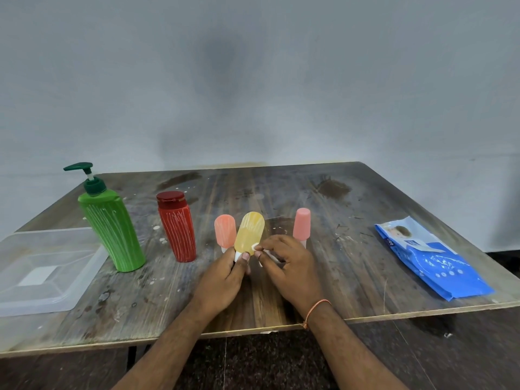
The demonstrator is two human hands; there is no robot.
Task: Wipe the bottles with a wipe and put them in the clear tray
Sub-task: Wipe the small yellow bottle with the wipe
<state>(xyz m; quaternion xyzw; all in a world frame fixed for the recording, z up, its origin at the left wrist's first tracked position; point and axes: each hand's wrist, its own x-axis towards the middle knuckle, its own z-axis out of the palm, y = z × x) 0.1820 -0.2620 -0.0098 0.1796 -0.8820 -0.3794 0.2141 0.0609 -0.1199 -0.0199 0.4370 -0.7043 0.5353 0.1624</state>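
Clear tray (42, 266) sits at the table's (351, 277) left edge. Green pump bottle (112, 229) and red bottle (177, 229) stand beside it. Your left hand (225, 274) grips the yellow bottle (250, 231) upright; your right hand (289, 266) pinches a wipe (256, 247) against it. Blue wipes pack (430, 257) lies right.

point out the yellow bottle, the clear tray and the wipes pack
yellow bottle (250, 230): head view, middle of its body, above the left hand's thumb
clear tray (84, 273): head view, its right wall near the green bottle
wipes pack (439, 266): head view, centre of the blue front face
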